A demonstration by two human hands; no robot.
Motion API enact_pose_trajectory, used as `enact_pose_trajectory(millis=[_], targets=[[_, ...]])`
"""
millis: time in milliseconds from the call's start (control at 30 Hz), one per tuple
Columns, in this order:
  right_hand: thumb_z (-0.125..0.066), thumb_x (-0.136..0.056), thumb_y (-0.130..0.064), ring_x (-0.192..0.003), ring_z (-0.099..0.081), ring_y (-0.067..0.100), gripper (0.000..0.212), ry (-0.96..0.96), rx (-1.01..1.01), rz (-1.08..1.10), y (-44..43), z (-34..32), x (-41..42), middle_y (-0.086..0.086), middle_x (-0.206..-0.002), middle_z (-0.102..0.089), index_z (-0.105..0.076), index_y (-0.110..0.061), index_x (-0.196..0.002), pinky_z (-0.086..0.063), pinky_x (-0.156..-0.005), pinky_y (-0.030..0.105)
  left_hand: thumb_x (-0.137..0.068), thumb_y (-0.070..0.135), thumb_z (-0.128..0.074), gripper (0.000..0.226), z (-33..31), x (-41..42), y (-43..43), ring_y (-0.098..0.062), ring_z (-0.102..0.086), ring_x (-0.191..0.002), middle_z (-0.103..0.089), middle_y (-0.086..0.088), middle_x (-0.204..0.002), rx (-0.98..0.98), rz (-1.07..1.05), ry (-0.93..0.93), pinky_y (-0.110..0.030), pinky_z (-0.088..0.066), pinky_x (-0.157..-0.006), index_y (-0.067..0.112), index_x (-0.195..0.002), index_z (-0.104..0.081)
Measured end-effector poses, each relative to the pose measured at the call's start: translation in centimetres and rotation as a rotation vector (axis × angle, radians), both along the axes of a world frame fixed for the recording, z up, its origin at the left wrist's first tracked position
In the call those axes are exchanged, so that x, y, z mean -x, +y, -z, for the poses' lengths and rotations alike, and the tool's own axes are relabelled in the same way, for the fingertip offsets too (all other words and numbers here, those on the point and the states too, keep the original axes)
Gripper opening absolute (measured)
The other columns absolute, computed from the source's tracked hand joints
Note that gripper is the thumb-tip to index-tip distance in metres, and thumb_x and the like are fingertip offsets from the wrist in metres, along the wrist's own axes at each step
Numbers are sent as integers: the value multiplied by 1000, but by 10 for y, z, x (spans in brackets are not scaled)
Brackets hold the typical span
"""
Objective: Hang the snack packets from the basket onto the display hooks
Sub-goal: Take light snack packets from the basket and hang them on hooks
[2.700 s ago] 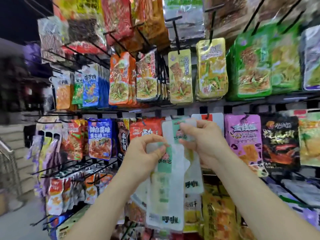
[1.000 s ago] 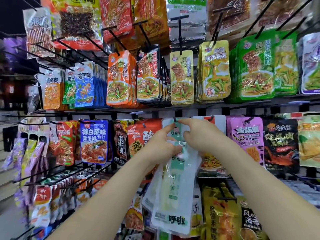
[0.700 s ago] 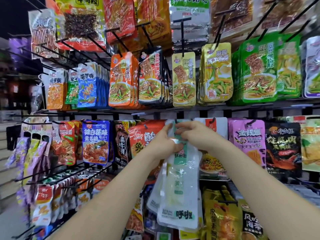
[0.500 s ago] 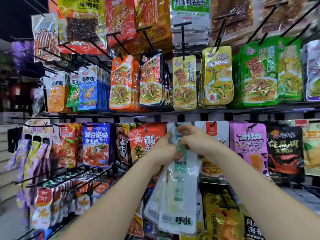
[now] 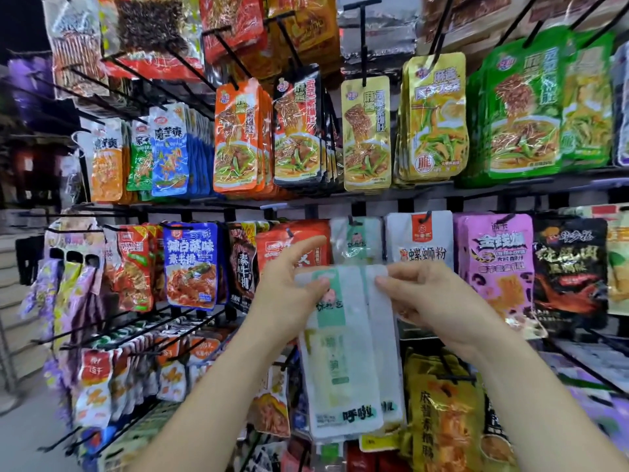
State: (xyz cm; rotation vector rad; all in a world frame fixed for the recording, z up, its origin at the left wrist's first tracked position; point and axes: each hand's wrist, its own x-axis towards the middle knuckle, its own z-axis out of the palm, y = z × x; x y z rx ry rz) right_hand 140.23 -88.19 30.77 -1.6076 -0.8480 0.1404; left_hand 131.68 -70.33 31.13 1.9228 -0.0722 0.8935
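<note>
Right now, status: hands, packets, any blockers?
Left hand and right hand pinch top edge of white-green packets, below the hook. One matching packet hangs there. Nothing seen between packets and hook.

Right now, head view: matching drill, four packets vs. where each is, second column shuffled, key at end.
1. blue packet
2. yellow packet
3. white-green packets
4. pink packet

A. pinched by left hand and right hand
B. hangs straight above the hands
C. hangs right of the hands
D. hangs left of the hands

Pairs: 1-D, 2-B, 3-A, 4-C.
</note>
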Motion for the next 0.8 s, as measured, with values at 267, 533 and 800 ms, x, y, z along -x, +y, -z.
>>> enact_pose_trajectory(millis=[267, 533, 800], targets=[[-52, -99, -15, -85, -73, 28, 15, 165, -343, 126, 4, 2, 16, 20, -109, -68, -65, -7, -97, -57, -52, 24, -87, -12, -51, 53, -1, 36, 22, -17, -69, -85, -73, 2, -101, 113, -96, -104, -39, -58, -73, 35, -90, -75], [-51, -97, -6, -42, -50, 8, 19, -168, -423, 266, 16, -19, 20, -10, -46, -43, -57, -22, -104, -57, -49, 30, -84, -11, -48, 53, 6, 30, 9, -13, -63, -77, -70, 13, -92, -330, -242, -10, -31, -52, -70, 35, -73, -71], [-45, -100, -6, -49, -58, 8, 28, -282, -343, 262, 37, -40, 21, -3, -76, -60, -70, -20, -99, -58, -52, 27, -76, 45, -55, 46, -15, 21, 4, -27, -62, -61, -69, -18, -75, -191, -200, 40, -39, -54, -69, 2, -73, -72]])
